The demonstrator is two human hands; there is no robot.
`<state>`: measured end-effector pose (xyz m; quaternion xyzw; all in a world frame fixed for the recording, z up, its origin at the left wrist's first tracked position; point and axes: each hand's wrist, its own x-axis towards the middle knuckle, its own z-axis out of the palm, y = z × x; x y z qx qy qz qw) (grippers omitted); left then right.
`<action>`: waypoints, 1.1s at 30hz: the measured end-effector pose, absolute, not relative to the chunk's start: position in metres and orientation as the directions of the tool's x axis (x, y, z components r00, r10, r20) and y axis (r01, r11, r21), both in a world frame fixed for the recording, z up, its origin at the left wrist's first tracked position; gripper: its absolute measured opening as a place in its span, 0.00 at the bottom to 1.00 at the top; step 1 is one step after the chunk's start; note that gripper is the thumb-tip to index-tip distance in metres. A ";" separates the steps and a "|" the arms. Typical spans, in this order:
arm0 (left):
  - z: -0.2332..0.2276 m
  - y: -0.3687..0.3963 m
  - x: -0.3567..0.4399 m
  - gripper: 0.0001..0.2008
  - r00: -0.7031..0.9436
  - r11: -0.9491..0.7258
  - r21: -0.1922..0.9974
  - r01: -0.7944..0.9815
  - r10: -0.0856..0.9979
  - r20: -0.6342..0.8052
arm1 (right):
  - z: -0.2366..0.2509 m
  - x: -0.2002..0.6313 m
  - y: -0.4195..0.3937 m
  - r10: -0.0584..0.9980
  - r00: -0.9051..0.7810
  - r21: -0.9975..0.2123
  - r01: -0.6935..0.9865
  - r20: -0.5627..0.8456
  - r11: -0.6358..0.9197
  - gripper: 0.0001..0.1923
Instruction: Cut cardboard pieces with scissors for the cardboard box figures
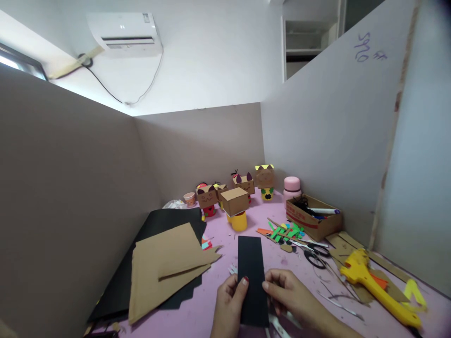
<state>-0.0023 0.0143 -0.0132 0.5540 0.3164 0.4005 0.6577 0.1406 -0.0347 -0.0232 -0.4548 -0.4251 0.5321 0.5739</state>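
"what's in the fingers?"
"i see 1 flat, matte black rectangle (251, 260) above the pink table (200, 319); left hand (228, 303) and right hand (291, 292) pinch its long edges, fingers closed."

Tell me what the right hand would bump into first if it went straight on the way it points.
The black strip: the right hand points leftward and has hold of its right edge. Past that, the left hand looks next in line, though depth is hard to judge here.

L hand (229, 305) + R hand (291, 293) | hold blk strip (252, 267) | ylw glue gun (377, 291) to R
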 end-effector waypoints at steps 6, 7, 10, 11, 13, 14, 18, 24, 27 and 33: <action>-0.021 0.021 -0.004 0.21 0.406 0.043 0.987 -0.154 0.914 0.024 | -0.020 0.142 -0.037 0.998 0.054 -0.980 -0.198 -0.024 -0.013 0.23; -0.022 0.022 -0.005 0.22 0.408 0.038 0.988 -0.151 0.913 0.027 | -0.020 0.142 -0.036 0.998 0.062 -0.981 -0.195 -0.023 -0.010 0.23; -0.025 0.024 -0.005 0.22 0.434 0.047 0.988 -0.144 0.901 0.020 | -0.020 0.141 -0.034 0.994 0.105 -0.983 -0.185 -0.013 0.007 0.23; -0.026 0.025 -0.005 0.21 0.442 0.049 0.989 -0.140 0.897 0.019 | -0.019 0.141 -0.033 0.993 0.121 -0.984 -0.178 -0.011 0.011 0.24; -0.027 0.027 -0.006 0.21 0.433 0.037 0.990 -0.137 0.901 0.027 | -0.018 0.141 -0.032 0.989 0.147 -0.988 -0.156 -0.010 0.014 0.24; -0.026 0.028 -0.007 0.20 0.411 0.025 0.990 -0.141 0.911 0.036 | -0.018 0.141 -0.031 0.987 0.160 -0.990 -0.141 -0.010 0.013 0.24; -0.019 0.037 -0.017 0.21 0.194 -0.053 0.980 -0.191 0.977 0.091 | -0.020 0.144 -0.031 0.978 0.210 -0.997 -0.077 -0.013 0.003 0.22; -0.010 0.061 -0.052 0.18 -0.091 -0.140 0.981 -0.131 0.987 0.129 | -0.024 0.151 -0.036 0.969 0.232 -0.986 0.160 0.082 0.045 0.16; -0.009 0.077 -0.075 0.19 -0.169 -0.162 0.982 -0.094 0.975 0.144 | -0.022 0.153 -0.040 0.961 0.211 -0.931 0.352 0.181 0.098 0.14; -0.012 0.094 -0.101 0.21 -0.256 -0.181 0.983 -0.035 0.952 0.166 | -0.025 0.154 -0.043 0.961 0.146 -0.837 0.533 0.236 0.125 0.15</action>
